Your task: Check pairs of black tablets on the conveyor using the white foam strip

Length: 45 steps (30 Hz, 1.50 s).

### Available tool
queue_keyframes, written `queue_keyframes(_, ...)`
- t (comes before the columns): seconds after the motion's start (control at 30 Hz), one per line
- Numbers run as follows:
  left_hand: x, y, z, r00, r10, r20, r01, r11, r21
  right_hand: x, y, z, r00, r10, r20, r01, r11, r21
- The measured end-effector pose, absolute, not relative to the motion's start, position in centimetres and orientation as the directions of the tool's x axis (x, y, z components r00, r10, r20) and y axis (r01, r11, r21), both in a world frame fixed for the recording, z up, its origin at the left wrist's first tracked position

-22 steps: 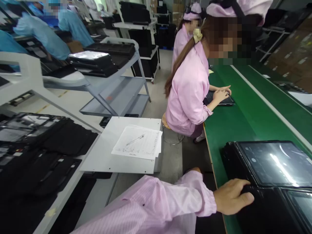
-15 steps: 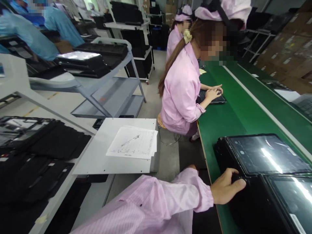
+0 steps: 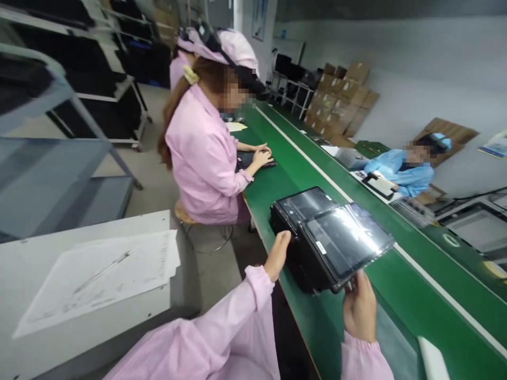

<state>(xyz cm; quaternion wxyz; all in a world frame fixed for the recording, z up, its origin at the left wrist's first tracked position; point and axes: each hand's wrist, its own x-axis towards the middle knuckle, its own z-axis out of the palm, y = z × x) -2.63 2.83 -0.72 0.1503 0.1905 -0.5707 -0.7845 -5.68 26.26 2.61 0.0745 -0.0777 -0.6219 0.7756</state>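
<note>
Two stacks of black tablets stand side by side on the green bench [image 3: 415,301]. A tablet [image 3: 348,240] with a glossy, film-covered screen and a small white label tops the nearer stack, its right side jutting out past the pile. My left hand [image 3: 277,256] is at the left side of this stack, thumb up by the tablet's edge and the other fingers mostly hidden. Gripping the tablet's near right edge is my right hand [image 3: 360,306], its fingertips partly under the tablet. Just behind lies another tablet [image 3: 304,203] on the farther stack.
To my left, a pen [image 3: 103,272] lies on printed sheets [image 3: 134,285] on a grey box top. Ahead, a co-worker in pink [image 3: 206,153] sits at the bench. Across it is a person in blue [image 3: 414,171]. A grey cart [image 3: 59,179] stands left.
The view has swung right, so the tablets now sit nearer the middle. My right hand has come into view, holding the nearer tablet. My left hand remains beside the stacks.
</note>
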Motion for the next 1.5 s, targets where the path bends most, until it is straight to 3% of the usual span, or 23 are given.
queue_keyframes(0.1,-2.5,2.4,0.0,-0.880,-0.467,-0.088,0.052,-0.279,0.959,-6.0,26.0,3.2,-0.976,0.193,-0.097,0.017,-0.378,-0.926)
queue_keyframes(0.23,-2.9,2.0,1.8,-0.880,-0.474,-0.024,0.102,-0.238,0.966,-5.7,25.8,3.8,-0.977,0.203,-0.065,-0.028,-0.424,-0.905)
queue_keyframes(0.53,-4.3,1.4,4.7,-0.924,-0.372,-0.088,0.000,-0.230,0.973,-4.4,24.2,5.9,-0.987,0.149,0.057,-0.100,-0.302,-0.948)
queue_keyframes(0.8,-3.8,2.3,7.3,-0.916,-0.401,-0.004,0.061,-0.148,0.987,-4.1,23.8,7.9,-0.990,0.125,0.061,-0.090,-0.236,-0.968)
queue_keyframes(1.0,-1.1,5.7,7.6,-0.857,-0.507,0.093,0.160,-0.090,0.983,-3.5,24.4,9.0,-0.997,0.068,-0.025,0.000,-0.343,-0.939)
queue_keyframes(1.17,0.2,7.8,7.2,-0.878,-0.451,0.158,0.222,-0.092,0.971,-3.4,25.8,8.7,-0.978,0.086,-0.191,0.145,-0.378,-0.914)
queue_keyframes(1.4,-3.5,5.2,6.8,-0.851,-0.511,0.121,0.170,-0.050,0.984,-3.3,22.9,10.1,-0.997,0.065,0.028,-0.047,-0.301,-0.953)
queue_keyframes(1.5,-4.4,3.8,6.0,-0.848,-0.508,0.148,0.184,-0.022,0.983,-3.4,22.5,9.7,-0.997,0.078,0.020,-0.037,-0.228,-0.973)
